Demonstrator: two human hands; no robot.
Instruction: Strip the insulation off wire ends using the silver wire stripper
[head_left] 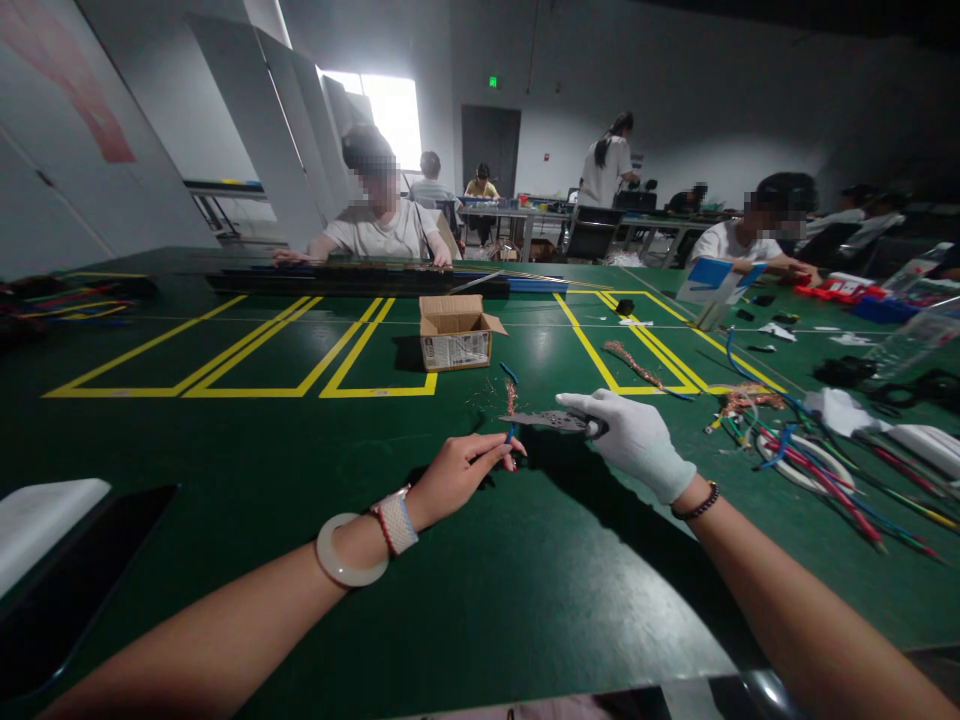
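My left hand [461,475] is bare and pinches a short blue wire [510,434] between thumb and fingertips. Above the pinch, frayed copper strands [511,398] stick up from the wire. My right hand [637,435], in a white glove, grips a flat grey wire stripper [551,421] with its index finger stretched along the top. The tool's jaws point left and lie across the wire just above my left fingertips; whether they bite on it I cannot tell. A cut piece of blue insulation [509,372] lies just beyond, among loose copper hairs.
An open cardboard box [456,345] stands ahead. To the right lie a copper bundle [634,365], coloured wires [832,480] and plastic bottles [915,340]. A dark flat device [90,580] sits at the near left. Across the green table [247,450], a person [390,225] sits behind long dark strips.
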